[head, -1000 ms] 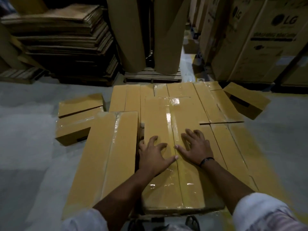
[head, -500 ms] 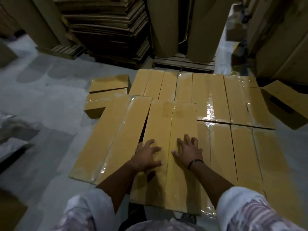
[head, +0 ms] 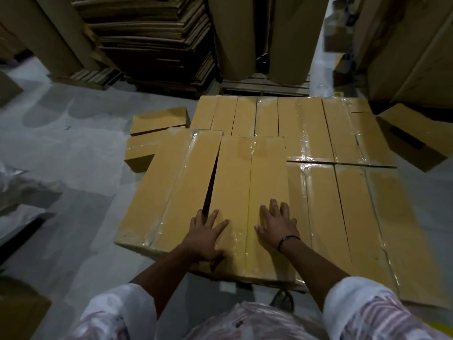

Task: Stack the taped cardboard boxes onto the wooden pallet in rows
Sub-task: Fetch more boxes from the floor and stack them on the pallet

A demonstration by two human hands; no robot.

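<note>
Here both hands (head: pixel 241 227) lie flat on box (head: pixel 247 182)

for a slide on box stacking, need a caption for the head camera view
Left hand and right hand press flat on a taped box atop the stacked rows.

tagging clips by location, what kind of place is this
Likely a warehouse or packaging store: stacked flat cardboard sheets, tall brown rolls standing on a pallet, and taped boxes laid in rows.

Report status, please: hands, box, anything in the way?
Left hand and right hand flat on the near taped box. Neighbour box to its left sits askew, wedge gap between them. Loose boxes on floor beyond.
</note>
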